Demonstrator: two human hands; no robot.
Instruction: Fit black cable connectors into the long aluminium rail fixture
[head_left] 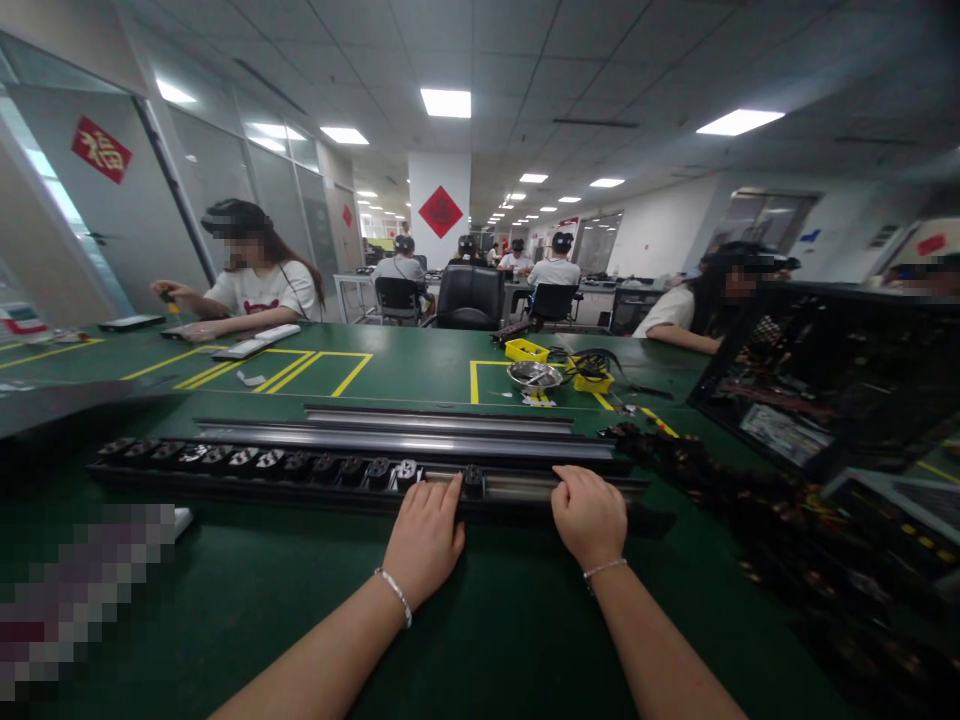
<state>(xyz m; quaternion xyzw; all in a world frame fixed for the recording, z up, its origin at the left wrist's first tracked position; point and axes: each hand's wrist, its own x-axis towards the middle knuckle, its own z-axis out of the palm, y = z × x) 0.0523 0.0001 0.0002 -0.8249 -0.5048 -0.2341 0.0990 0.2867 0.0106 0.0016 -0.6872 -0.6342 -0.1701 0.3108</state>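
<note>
A long black power strip housing (517, 487) lies across the green table before me. Outlet modules (322, 466), mostly black with a few pale ones, fill its left part in a row. One black outlet module (472, 480) sits apart from them, in the bare stretch of the channel. My left hand (426, 530) is closed over the housing, with its fingertips between the row and that single module. Farther right, my right hand (592, 512) grips the same housing, its fingers bent over the channel. The undersides of both hands are hidden.
Two metal rails (420, 440) lie behind the housing. Beyond are a metal bowl (534, 375) and yellow bins (526, 350). Many loose black modules (697, 470) and an open black case (825, 380) occupy the right. A co-worker (259, 270) sits across at left.
</note>
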